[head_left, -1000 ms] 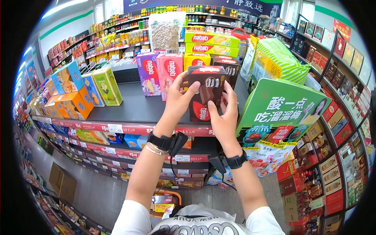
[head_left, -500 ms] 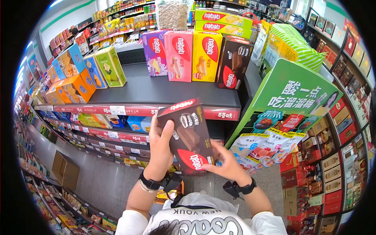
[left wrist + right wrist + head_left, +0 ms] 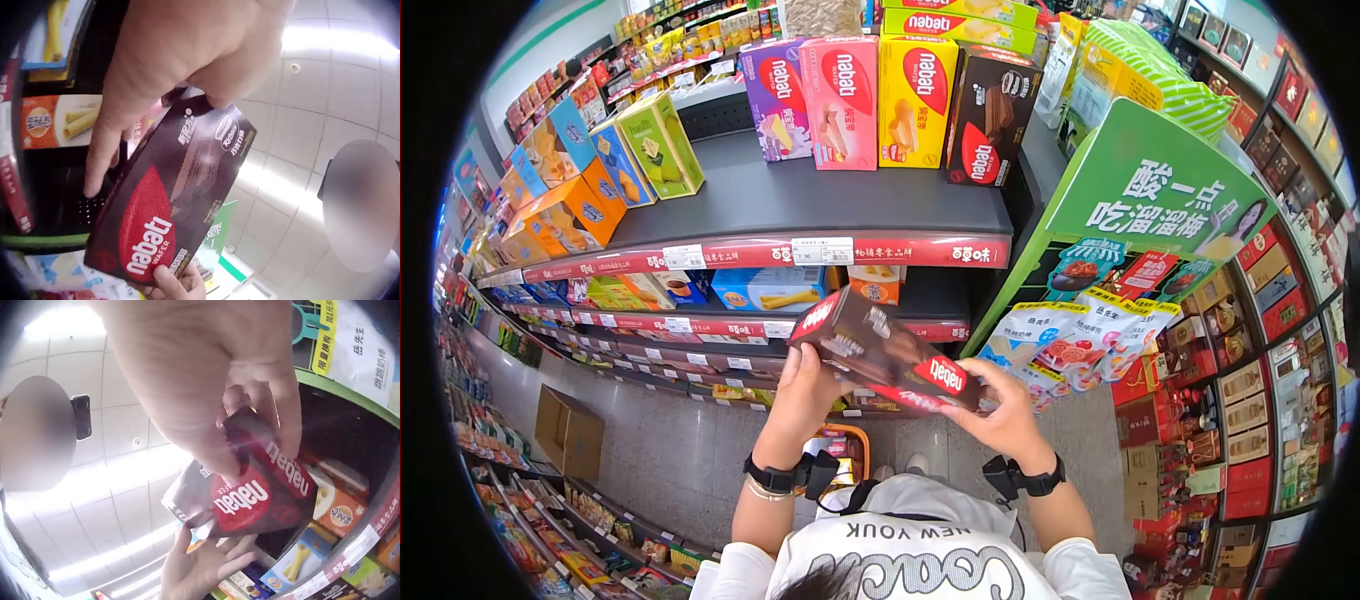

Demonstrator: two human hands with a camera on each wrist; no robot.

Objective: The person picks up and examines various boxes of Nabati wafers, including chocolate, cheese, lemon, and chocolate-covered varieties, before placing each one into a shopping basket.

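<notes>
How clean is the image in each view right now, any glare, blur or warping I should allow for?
Head view: fisheye bend, black corners, shelf edge curved; lettering on the held dark box slightly smeared. Left wrist view: ceiling lights blown out white, pale sheen on the box front. Right wrist view: glare streaks, the box's far end washed pale, shelf edge bowed.

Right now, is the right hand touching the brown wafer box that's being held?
Touching. The right wrist view shows it: the right hand's thumb tip lies on the face of the brown wafer box.
</notes>
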